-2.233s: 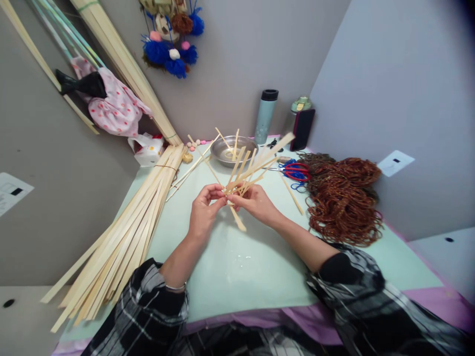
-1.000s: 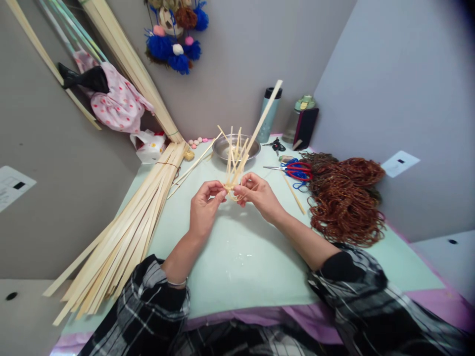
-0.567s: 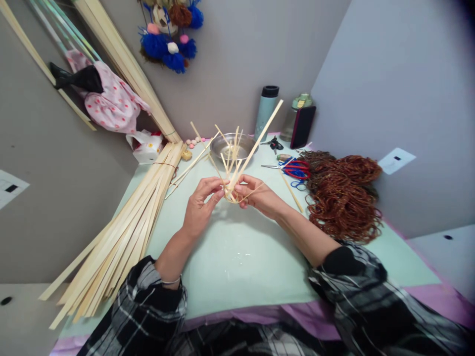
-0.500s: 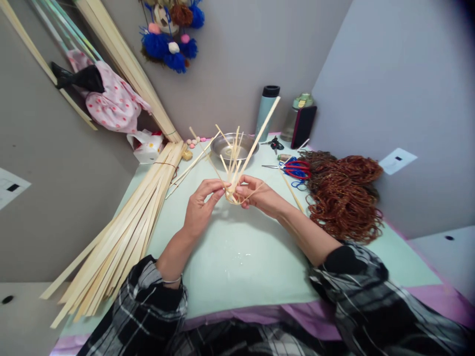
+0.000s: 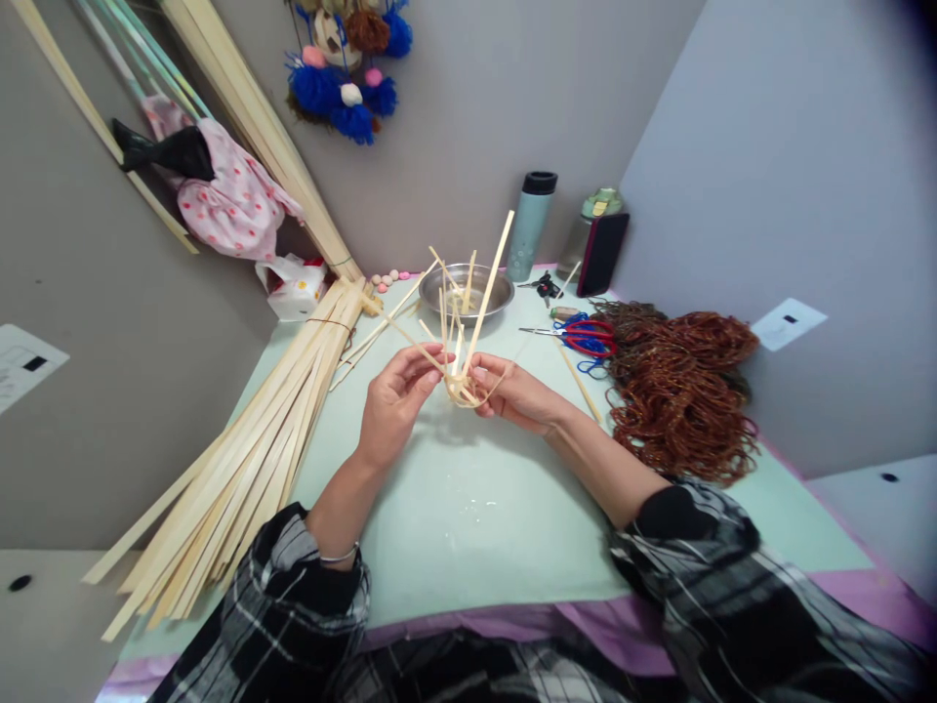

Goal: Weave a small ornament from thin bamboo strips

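Between my hands, above the table, is a small woven piece of pale bamboo strips [image 5: 460, 389]. Its rounded base faces me, and several loose strip ends fan up and outward, one of them long and upright. My left hand [image 5: 399, 395] pinches the left side of the piece with thumb and forefinger. On the other side my right hand [image 5: 512, 392] grips it, with the thumb in front and the other fingers curled behind. A thin strip loops out past the right fingers. Behind the piece stands a metal bowl [image 5: 487, 298] with strips in it.
A tied bundle of flat strips [image 5: 256, 459] lies along the left. At right are red-handled scissors [image 5: 590, 338], blue cord and heaps of brown yarn [image 5: 680, 391]. A tumbler [image 5: 532, 229], a bottle and a phone [image 5: 603, 254] stand at the back. Water drops spot the table.
The woven piece has turned a little, so its long strip stands more upright and its other ends spread differently. Both hands stay at its sides. The camera view has shifted slightly.
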{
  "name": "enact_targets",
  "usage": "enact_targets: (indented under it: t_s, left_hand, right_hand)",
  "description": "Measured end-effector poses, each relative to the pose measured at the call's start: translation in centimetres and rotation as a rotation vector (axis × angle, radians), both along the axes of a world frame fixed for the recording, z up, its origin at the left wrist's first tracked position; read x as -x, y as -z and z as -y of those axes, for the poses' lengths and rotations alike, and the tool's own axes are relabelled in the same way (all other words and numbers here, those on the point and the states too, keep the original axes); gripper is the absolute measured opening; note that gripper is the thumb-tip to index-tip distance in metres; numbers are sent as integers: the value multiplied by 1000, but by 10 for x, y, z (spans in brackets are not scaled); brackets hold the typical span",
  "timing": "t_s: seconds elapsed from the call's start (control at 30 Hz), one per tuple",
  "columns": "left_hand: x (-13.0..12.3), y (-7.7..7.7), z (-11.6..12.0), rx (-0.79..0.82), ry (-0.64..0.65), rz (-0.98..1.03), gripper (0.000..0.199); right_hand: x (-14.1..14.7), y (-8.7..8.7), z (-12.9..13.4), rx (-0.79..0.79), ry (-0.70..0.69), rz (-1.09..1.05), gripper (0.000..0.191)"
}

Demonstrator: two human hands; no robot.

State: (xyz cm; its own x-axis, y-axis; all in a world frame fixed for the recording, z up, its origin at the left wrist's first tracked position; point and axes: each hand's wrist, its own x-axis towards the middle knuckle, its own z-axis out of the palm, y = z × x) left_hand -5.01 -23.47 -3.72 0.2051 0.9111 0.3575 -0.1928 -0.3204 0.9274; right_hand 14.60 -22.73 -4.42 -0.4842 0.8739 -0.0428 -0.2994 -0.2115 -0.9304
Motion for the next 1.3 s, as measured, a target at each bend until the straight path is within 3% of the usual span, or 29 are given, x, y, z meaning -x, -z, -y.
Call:
enact_targets:
  t_s: [0.2,0.53,0.7,0.9,1.17,1.3]
  left_hand:
    - [2,0,0,13,44,5,31]
    - [1,-3,3,-49,-31,-70,23]
    - [0,-3,3,-36,7,-7,37]
    - [0,-8,6,12,48,-12,29]
    - [4,-13,10,-66,121,-107,38]
    - [3,-14,9,-31,134,-124,36]
  right_hand:
    - [0,-1,0,62,-46,-51,39]
    - [1,-2,0,43,-29,-36,36]
    - [1,-1,1,30,-20,-32,36]
    - [-1,2,1,20,-46,-23,33]
    - [-3,6,-1,30,-39,-33,30]
    - [-3,4,0,21,-52,-21,33]
